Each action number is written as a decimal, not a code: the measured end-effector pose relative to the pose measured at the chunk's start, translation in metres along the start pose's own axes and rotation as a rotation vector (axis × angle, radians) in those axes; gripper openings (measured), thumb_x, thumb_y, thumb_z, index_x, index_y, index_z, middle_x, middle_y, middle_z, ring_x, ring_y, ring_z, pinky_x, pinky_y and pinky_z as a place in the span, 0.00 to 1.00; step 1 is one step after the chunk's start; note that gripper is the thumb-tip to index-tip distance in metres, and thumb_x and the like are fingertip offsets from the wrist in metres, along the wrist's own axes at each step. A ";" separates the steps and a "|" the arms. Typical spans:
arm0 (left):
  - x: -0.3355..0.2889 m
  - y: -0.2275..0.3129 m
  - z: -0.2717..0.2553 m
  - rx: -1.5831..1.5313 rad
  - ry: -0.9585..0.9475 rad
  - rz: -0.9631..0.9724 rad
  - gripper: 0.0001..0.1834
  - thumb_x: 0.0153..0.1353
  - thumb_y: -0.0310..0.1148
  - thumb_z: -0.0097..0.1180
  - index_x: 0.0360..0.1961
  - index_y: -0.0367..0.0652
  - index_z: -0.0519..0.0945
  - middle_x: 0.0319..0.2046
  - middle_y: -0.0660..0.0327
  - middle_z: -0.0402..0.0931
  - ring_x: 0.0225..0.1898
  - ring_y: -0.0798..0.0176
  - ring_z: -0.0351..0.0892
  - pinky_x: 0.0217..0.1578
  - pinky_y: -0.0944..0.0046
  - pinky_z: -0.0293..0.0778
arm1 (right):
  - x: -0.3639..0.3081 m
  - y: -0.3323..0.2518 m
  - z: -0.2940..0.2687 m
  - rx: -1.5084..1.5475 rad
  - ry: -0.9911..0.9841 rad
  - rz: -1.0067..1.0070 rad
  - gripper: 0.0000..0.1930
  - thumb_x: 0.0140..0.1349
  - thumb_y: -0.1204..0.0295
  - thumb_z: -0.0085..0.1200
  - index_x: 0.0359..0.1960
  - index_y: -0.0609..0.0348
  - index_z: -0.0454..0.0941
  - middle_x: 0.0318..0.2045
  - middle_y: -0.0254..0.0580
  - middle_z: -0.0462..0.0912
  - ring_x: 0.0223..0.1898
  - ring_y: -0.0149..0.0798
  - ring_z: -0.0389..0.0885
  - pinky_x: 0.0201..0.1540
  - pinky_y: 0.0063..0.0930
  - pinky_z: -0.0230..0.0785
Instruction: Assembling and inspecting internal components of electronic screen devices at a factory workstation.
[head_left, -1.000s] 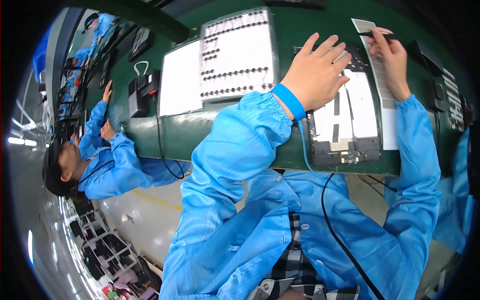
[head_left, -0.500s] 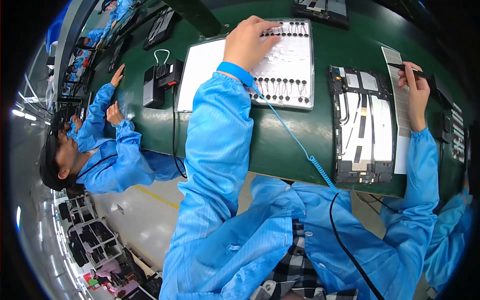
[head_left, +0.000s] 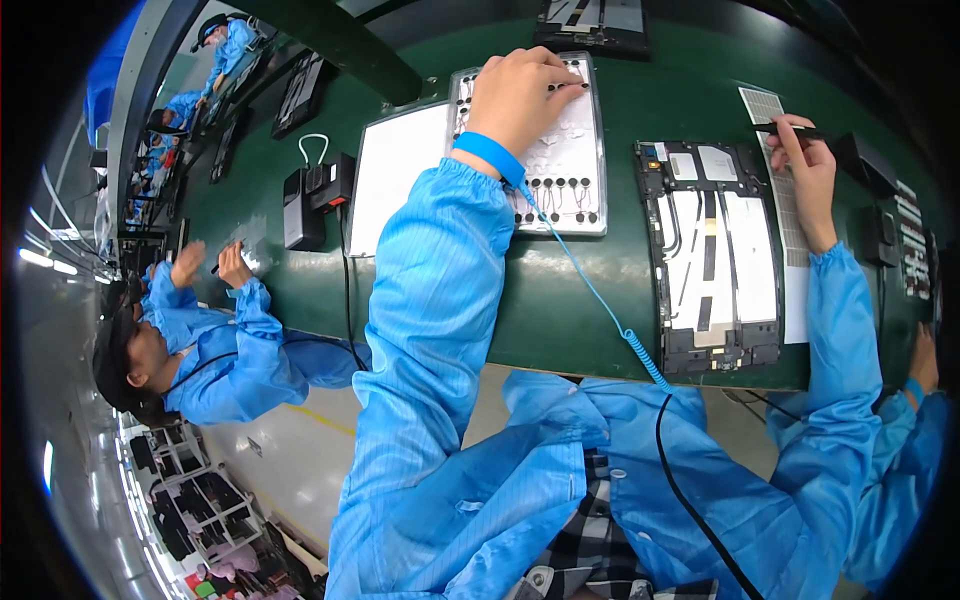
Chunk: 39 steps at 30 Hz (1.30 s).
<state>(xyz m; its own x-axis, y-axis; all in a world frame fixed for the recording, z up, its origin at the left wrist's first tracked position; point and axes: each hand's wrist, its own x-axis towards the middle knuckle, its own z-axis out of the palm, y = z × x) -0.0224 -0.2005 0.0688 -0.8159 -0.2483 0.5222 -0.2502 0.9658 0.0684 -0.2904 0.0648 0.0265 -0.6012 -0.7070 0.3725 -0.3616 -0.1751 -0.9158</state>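
My left hand (head_left: 520, 100), with a blue wrist strap (head_left: 488, 155), is over a clear-edged white tray (head_left: 597, 150). The tray holds rows of small black round parts with thin wire leads (head_left: 560, 190). Thumb and forefinger pinch at a small dark round part (head_left: 571, 86) near the tray's upper right; the hand covers much of the upper rows. My right hand (head_left: 808, 165) holds slim black tweezers (head_left: 765, 127) over a pale gridded strip sheet (head_left: 785, 205). Between the hands lies an opened tablet-like device (head_left: 712, 250) with white panels and black frame parts.
A white sheet or lid (head_left: 395, 180) lies left of the tray. Beyond it stand black boxes (head_left: 318, 195) with a cable. A coiled blue cord (head_left: 645, 358) runs from my wrist strap. Another device (head_left: 590, 25) lies at the far edge. A co-worker (head_left: 215, 350) sits at left.
My left hand has moved right over the tray, its thumb and forefinger closing together. The view has shifted slightly. My right hand keeps the tweezers over the strip sheet. The co-worker's hands have moved.
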 end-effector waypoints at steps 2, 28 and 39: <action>-0.001 0.002 0.002 -0.104 0.050 -0.095 0.08 0.55 0.41 0.66 0.31 0.51 0.89 0.34 0.68 0.82 0.42 0.59 0.79 0.44 0.57 0.71 | 0.000 -0.002 0.002 -0.002 0.000 0.010 0.11 0.70 0.67 0.54 0.47 0.60 0.81 0.31 0.32 0.82 0.26 0.20 0.72 0.28 0.14 0.61; 0.023 -0.025 0.002 -0.440 -0.250 -0.017 0.08 0.58 0.35 0.66 0.38 0.49 0.83 0.43 0.61 0.74 0.44 0.56 0.75 0.48 0.61 0.72 | -0.007 -0.007 0.006 0.028 -0.047 0.062 0.12 0.68 0.63 0.57 0.47 0.56 0.81 0.30 0.31 0.81 0.26 0.19 0.73 0.28 0.13 0.62; 0.033 -0.022 -0.006 -0.354 -0.191 0.146 0.07 0.57 0.34 0.66 0.35 0.46 0.82 0.42 0.62 0.72 0.45 0.58 0.72 0.47 0.62 0.71 | -0.006 -0.002 0.004 0.042 -0.062 0.059 0.13 0.68 0.63 0.57 0.47 0.56 0.81 0.29 0.32 0.81 0.25 0.20 0.72 0.27 0.15 0.61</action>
<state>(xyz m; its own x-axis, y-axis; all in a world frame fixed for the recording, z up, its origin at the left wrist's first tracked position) -0.0408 -0.2299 0.0895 -0.9198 -0.0844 0.3833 0.0423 0.9496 0.3105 -0.2831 0.0665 0.0260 -0.5747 -0.7580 0.3086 -0.2957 -0.1593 -0.9419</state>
